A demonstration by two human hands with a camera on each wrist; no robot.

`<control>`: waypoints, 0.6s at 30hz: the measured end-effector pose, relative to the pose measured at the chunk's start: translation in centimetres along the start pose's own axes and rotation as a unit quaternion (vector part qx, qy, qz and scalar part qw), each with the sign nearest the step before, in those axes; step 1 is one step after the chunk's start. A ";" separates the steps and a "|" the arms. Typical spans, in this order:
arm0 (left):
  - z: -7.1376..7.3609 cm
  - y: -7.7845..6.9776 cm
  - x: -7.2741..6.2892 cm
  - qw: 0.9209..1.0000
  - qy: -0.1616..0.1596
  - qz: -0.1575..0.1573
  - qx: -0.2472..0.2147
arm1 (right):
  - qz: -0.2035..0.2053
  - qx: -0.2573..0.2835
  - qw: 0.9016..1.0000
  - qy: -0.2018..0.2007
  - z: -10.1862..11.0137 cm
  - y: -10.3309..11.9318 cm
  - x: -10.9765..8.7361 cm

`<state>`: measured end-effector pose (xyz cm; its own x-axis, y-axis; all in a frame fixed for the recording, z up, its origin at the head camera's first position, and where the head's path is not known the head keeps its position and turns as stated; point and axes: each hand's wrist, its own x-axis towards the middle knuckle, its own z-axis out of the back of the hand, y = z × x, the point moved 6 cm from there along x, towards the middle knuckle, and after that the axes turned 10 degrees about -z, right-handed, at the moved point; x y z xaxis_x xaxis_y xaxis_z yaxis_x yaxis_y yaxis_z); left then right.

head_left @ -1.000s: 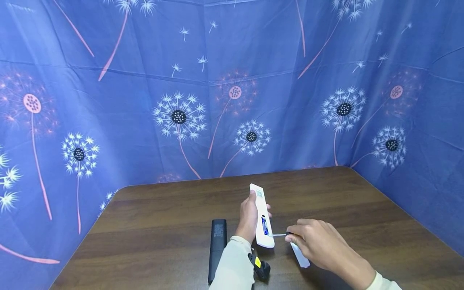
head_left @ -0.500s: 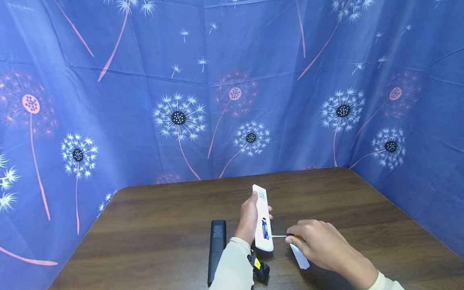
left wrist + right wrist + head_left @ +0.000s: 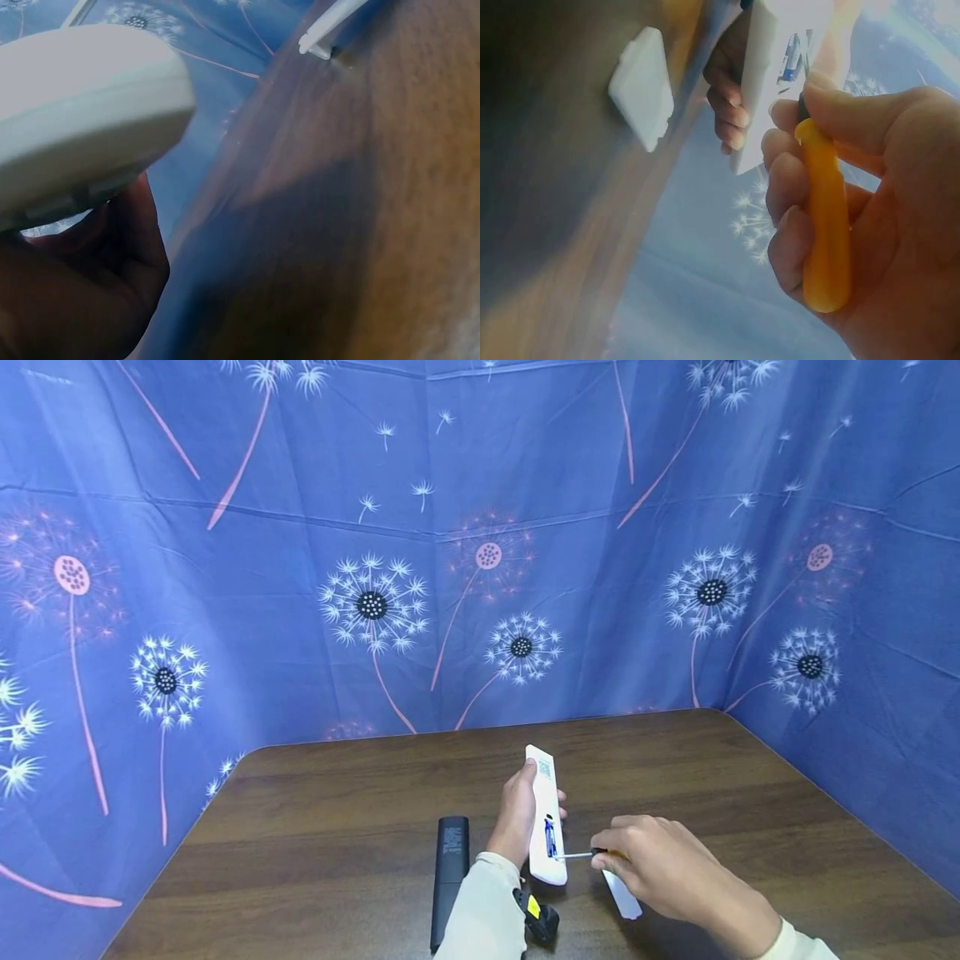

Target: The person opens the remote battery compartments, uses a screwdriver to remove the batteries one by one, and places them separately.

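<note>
My left hand (image 3: 516,812) grips a white remote control (image 3: 542,785) with its back turned up, thumb along one edge and fingertips at the other. The battery compartment is uncovered and blue batteries (image 3: 551,837) lie in it. In my right hand (image 3: 660,864) is a screwdriver (image 3: 825,225) with an orange handle, held between thumb and curled fingers. Its thin shaft (image 3: 576,856) reaches to the near end of the compartment; whether the tip touches a battery I cannot tell. A white battery cover (image 3: 643,88) rests on the table under the right hand, partly hidden in the head view.
A black remote control (image 3: 450,877) lies on the wooden table (image 3: 337,827) left of the left forearm. A black strapped device with a yellow label (image 3: 534,907) is at the left wrist. Blue dandelion-print cloth (image 3: 450,527) hangs behind the table and at both sides.
The white remote has shifted slightly right and nearer to me in the left hand. The screwdriver shaft has dropped a little with it, staying at the compartment's near end.
</note>
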<state>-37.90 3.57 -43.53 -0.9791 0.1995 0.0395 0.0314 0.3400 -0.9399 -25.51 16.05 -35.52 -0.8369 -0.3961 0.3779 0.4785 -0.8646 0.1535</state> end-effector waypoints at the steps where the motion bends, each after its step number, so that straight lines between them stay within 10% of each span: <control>1: 0.0 -0.1 0.0 1.000 0.001 -0.001 0.000 | -0.003 -0.002 1.000 0.002 0.1 0.0 0.0; 18: -0.1 0.1 -0.1 1.000 0.017 -0.005 0.003 | -0.033 -0.006 0.999 0.026 -0.5 0.4 -0.2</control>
<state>-37.76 3.64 -43.59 -0.9720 0.2271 0.0597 0.0207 0.3362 -0.9416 -25.29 15.63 -35.98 -0.8789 -0.3535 0.3202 0.4195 -0.8924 0.1662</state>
